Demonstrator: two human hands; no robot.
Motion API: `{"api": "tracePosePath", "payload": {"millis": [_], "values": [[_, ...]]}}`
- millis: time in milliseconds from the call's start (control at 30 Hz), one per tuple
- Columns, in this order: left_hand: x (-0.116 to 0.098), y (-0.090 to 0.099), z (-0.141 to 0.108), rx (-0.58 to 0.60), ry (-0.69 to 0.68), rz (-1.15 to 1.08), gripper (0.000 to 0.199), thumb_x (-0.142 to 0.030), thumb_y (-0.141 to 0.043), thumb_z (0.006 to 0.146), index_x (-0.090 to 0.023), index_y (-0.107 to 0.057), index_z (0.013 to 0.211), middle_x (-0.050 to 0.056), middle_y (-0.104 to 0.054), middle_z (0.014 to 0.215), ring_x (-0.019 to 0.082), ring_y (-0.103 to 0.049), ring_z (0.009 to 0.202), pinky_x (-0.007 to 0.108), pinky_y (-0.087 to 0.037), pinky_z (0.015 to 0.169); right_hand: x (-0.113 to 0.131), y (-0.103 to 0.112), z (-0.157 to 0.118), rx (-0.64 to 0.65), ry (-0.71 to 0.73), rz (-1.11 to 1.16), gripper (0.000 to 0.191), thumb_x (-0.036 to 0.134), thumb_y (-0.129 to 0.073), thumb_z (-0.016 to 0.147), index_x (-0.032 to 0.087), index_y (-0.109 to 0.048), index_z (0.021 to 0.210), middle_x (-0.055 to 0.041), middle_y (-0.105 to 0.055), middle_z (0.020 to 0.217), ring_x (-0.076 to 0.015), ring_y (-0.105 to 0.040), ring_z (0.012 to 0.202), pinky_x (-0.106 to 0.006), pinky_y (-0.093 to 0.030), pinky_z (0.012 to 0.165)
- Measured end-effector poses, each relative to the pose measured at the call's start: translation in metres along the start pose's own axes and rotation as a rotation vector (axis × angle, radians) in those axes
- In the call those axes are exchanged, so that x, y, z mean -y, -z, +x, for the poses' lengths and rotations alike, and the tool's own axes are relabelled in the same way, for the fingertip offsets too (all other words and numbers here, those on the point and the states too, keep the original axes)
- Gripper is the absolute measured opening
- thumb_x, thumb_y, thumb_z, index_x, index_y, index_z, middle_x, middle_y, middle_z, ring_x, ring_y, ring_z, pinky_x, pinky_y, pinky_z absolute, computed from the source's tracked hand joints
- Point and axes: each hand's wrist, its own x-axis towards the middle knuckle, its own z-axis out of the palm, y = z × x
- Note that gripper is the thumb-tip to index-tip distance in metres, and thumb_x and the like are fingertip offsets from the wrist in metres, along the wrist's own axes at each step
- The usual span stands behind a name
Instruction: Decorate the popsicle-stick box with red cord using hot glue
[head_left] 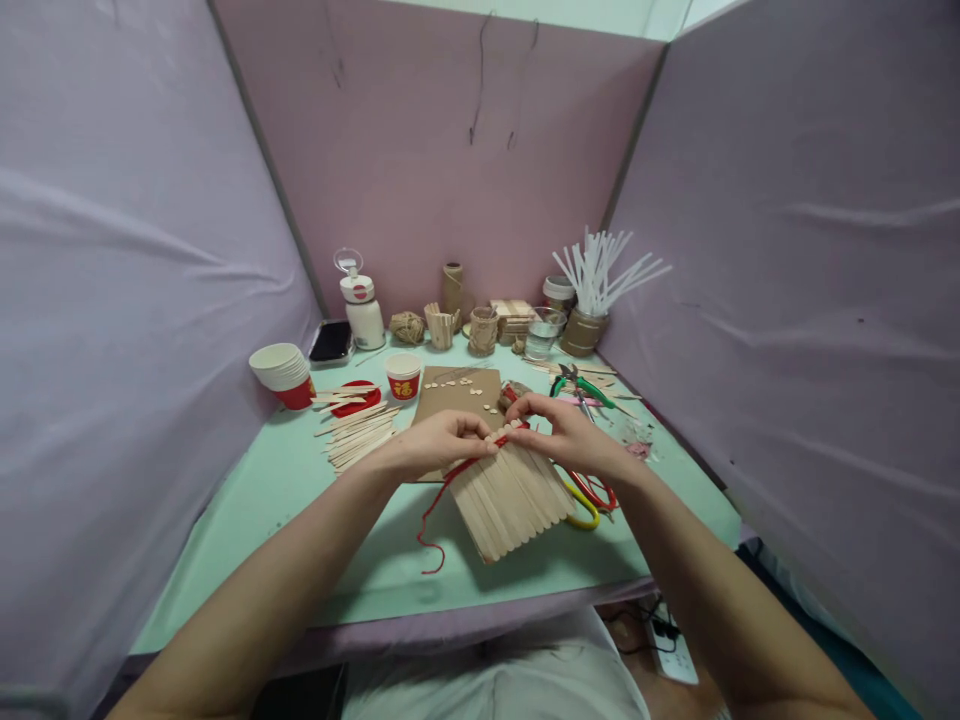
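A panel of wooden craft sticks (pixel 514 500) laid side by side is held tilted above the front of the table. Red yarn (pixel 427 520) runs along its upper edge, and a loose tail hangs down on the left side. My left hand (pixel 450 440) pinches the yarn and the panel's upper edge with thumb and fingers. Close beside it, my right hand (pixel 562 430) is closed on the same edge further right, thumb pressed near the yarn. Under the hands lies a brown cardboard sheet (pixel 442 395) with several small wooden pieces on it.
Loose craft sticks (pixel 360 435) and a red lid (pixel 356 398) lie left, near stacked paper cups (pixel 285 375). Green-handled pliers (pixel 581 385) and yellow-handled scissors (pixel 583 508) are right. Along the back stand a white bottle (pixel 365 315), a water cup (pixel 543 335) and a jar of white sticks (pixel 586 330).
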Motion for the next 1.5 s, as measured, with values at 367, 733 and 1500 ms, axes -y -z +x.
{"api": "tracePosePath", "payload": {"millis": [367, 733, 1500], "values": [[-0.035, 0.015, 0.016, -0.133, -0.261, 0.825, 0.017, -0.032, -0.059, 0.083, -0.021, -0.070, 0.076, 0.001, -0.062, 0.066, 0.016, -0.049, 0.061, 0.024, -0.028, 0.057, -0.017, 0.009, 0.021, -0.037, 0.243, -0.163, 0.010, 0.028, -0.060, 0.086, 0.021, -0.059, 0.080, -0.0026, -0.062, 0.082, -0.0190, -0.055, 0.084, -0.033, -0.044, 0.080], [0.013, -0.007, 0.012, -0.230, -0.278, 1.003, 0.016, -0.035, -0.061, 0.085, -0.022, -0.069, 0.090, 0.008, -0.069, 0.084, 0.023, -0.059, 0.075, 0.028, -0.032, 0.065, -0.041, -0.013, 0.005, -0.029, 0.388, -0.344, 0.010, 0.024, -0.061, 0.084, 0.024, -0.063, 0.093, -0.0071, -0.067, 0.106, -0.0266, -0.050, 0.113, -0.048, -0.035, 0.103], [0.010, 0.004, 0.010, -0.208, -0.246, 1.274, 0.018, -0.034, -0.057, 0.090, -0.018, -0.064, 0.093, 0.005, -0.072, 0.085, 0.022, -0.064, 0.080, 0.032, -0.039, 0.071, -0.035, -0.021, 0.010, -0.098, 0.344, -0.324, 0.004, 0.022, -0.059, 0.088, 0.022, -0.059, 0.083, -0.0043, -0.071, 0.093, -0.0254, -0.053, 0.111, -0.047, -0.029, 0.104]]}}
